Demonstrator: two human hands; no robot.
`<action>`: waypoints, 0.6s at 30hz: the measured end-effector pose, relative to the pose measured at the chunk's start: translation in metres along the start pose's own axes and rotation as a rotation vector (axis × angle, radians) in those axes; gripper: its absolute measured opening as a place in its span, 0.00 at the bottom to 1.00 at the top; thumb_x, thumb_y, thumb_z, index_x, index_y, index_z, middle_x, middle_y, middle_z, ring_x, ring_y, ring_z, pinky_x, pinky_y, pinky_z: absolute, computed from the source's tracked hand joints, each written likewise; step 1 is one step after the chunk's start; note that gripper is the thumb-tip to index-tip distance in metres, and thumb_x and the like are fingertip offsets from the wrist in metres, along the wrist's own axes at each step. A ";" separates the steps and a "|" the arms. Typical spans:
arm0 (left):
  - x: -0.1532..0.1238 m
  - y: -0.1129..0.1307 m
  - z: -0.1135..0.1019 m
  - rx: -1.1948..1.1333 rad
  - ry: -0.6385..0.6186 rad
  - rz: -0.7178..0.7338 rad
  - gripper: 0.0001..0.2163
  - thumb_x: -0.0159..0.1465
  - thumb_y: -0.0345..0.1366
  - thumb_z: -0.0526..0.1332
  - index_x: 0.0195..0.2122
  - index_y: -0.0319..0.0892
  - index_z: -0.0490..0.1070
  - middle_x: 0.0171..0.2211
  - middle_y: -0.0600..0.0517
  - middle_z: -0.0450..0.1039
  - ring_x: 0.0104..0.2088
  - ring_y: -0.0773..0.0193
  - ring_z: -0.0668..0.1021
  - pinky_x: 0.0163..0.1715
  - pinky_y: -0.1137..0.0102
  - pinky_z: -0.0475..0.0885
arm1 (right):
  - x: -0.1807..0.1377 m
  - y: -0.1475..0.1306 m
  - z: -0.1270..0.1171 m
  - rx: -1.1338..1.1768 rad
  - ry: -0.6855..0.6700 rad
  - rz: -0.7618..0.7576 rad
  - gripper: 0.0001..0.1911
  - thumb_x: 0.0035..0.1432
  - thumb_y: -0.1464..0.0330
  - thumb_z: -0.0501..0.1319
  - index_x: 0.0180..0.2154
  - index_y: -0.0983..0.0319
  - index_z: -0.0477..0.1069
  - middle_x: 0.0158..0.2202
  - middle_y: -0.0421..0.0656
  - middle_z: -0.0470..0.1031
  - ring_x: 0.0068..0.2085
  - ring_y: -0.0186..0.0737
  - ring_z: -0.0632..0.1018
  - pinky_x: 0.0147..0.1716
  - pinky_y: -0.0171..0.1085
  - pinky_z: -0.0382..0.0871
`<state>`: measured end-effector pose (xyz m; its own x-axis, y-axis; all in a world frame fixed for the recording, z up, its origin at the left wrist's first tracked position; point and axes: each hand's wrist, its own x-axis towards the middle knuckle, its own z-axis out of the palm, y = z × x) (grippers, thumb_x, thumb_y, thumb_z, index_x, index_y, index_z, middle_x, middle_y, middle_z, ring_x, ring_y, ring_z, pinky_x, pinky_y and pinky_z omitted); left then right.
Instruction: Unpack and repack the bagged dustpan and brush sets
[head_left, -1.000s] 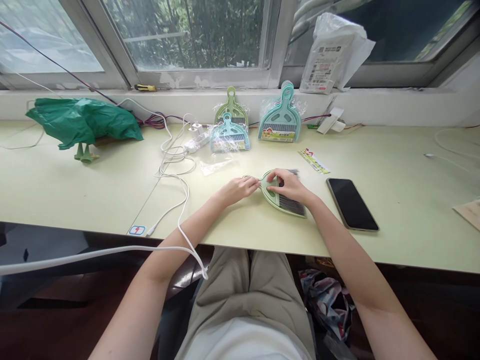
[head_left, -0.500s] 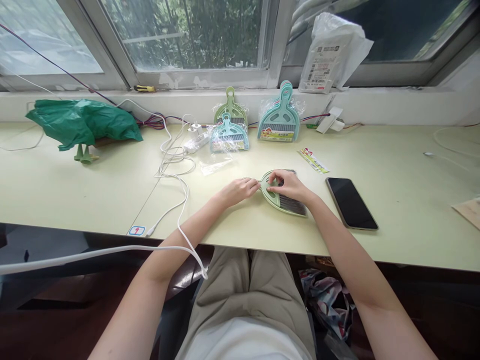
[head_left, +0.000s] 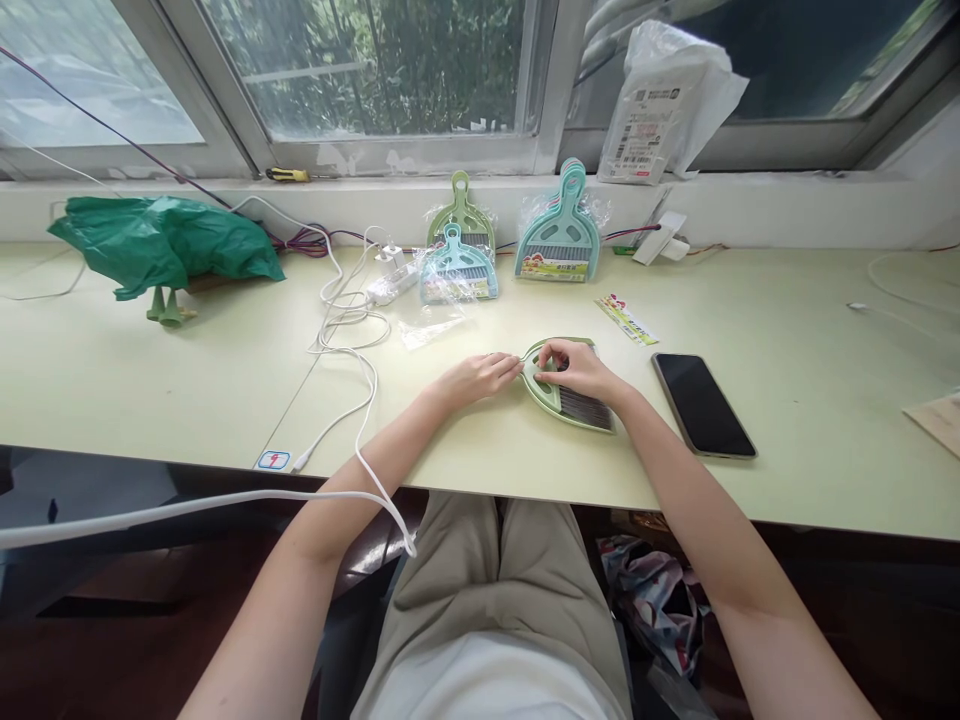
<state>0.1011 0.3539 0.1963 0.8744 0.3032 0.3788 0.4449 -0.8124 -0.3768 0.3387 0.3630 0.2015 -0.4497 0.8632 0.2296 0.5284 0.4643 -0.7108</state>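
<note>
A light green dustpan (head_left: pixel 535 398) lies flat on the table with its handle end toward the left. Nested in it is a small green hand brush (head_left: pixel 552 399) with dark bristles pointing right. My left hand (head_left: pixel 480 378) is closed over the dustpan's handle, fingers together, and covers most of it. My right hand (head_left: pixel 576 368) comes over the brush from the right, thumb and index finger pinched on its green part beside the oval openings. The fingers partly hide the brush. Just beyond lies a printed label card (head_left: pixel 627 320).
A black phone (head_left: pixel 703 405) lies right of my right hand. Wrapped dustpan sets, one blue (head_left: pixel 459 272) and a teal stack (head_left: pixel 559 235), stand at the back. White cables (head_left: pixel 352 350) run across the left side near a green plastic bag (head_left: pixel 169 245). The table's front edge is close.
My left hand's fingers have stretched slightly further right along the handle. My right hand, the dustpan and the brush have hardly moved.
</note>
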 end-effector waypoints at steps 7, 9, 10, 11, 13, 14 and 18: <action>-0.005 0.004 0.002 0.007 -0.041 -0.051 0.17 0.68 0.24 0.47 0.53 0.37 0.68 0.51 0.41 0.73 0.47 0.62 0.78 0.44 0.68 0.73 | -0.001 -0.005 -0.003 0.053 -0.022 0.025 0.11 0.48 0.60 0.65 0.28 0.60 0.69 0.29 0.39 0.71 0.30 0.35 0.65 0.31 0.36 0.58; -0.005 0.004 0.003 0.033 -0.051 -0.036 0.17 0.67 0.24 0.46 0.53 0.36 0.67 0.51 0.41 0.73 0.48 0.62 0.78 0.44 0.68 0.74 | -0.001 -0.004 -0.003 0.050 -0.025 0.024 0.11 0.48 0.59 0.65 0.28 0.60 0.70 0.29 0.39 0.71 0.30 0.35 0.65 0.31 0.36 0.59; -0.005 0.004 0.003 0.046 -0.058 -0.026 0.17 0.67 0.24 0.46 0.53 0.36 0.68 0.52 0.41 0.73 0.49 0.62 0.78 0.44 0.68 0.74 | -0.001 -0.004 -0.003 0.049 -0.028 0.017 0.11 0.48 0.60 0.65 0.28 0.60 0.70 0.29 0.39 0.71 0.30 0.35 0.66 0.31 0.36 0.59; -0.005 0.004 0.003 0.057 -0.065 -0.017 0.17 0.67 0.24 0.46 0.53 0.36 0.68 0.52 0.41 0.73 0.49 0.62 0.78 0.44 0.69 0.74 | -0.001 -0.002 -0.003 0.047 -0.030 0.009 0.11 0.48 0.60 0.65 0.28 0.60 0.69 0.29 0.39 0.71 0.30 0.35 0.66 0.31 0.36 0.59; -0.004 0.004 0.003 0.055 -0.074 -0.007 0.16 0.67 0.24 0.46 0.52 0.35 0.69 0.51 0.41 0.74 0.49 0.62 0.78 0.42 0.70 0.75 | 0.000 0.000 -0.001 0.042 -0.030 -0.008 0.11 0.47 0.61 0.66 0.28 0.60 0.69 0.29 0.39 0.72 0.29 0.35 0.66 0.30 0.36 0.59; -0.003 0.005 0.003 0.044 -0.073 -0.009 0.16 0.67 0.24 0.47 0.51 0.35 0.69 0.51 0.41 0.74 0.49 0.62 0.78 0.42 0.70 0.75 | 0.000 0.002 -0.001 0.038 -0.028 -0.012 0.10 0.47 0.61 0.66 0.27 0.60 0.69 0.29 0.39 0.72 0.29 0.35 0.66 0.30 0.36 0.59; -0.003 0.005 0.001 0.000 -0.048 -0.028 0.15 0.67 0.23 0.48 0.50 0.36 0.70 0.51 0.41 0.74 0.48 0.63 0.78 0.40 0.71 0.74 | 0.000 0.003 0.001 0.029 -0.018 -0.010 0.10 0.47 0.62 0.66 0.27 0.60 0.69 0.29 0.40 0.72 0.28 0.34 0.66 0.29 0.36 0.59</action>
<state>0.1012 0.3498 0.1925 0.8700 0.3494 0.3478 0.4692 -0.8034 -0.3666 0.3396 0.3646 0.1990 -0.4678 0.8548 0.2246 0.5030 0.4664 -0.7276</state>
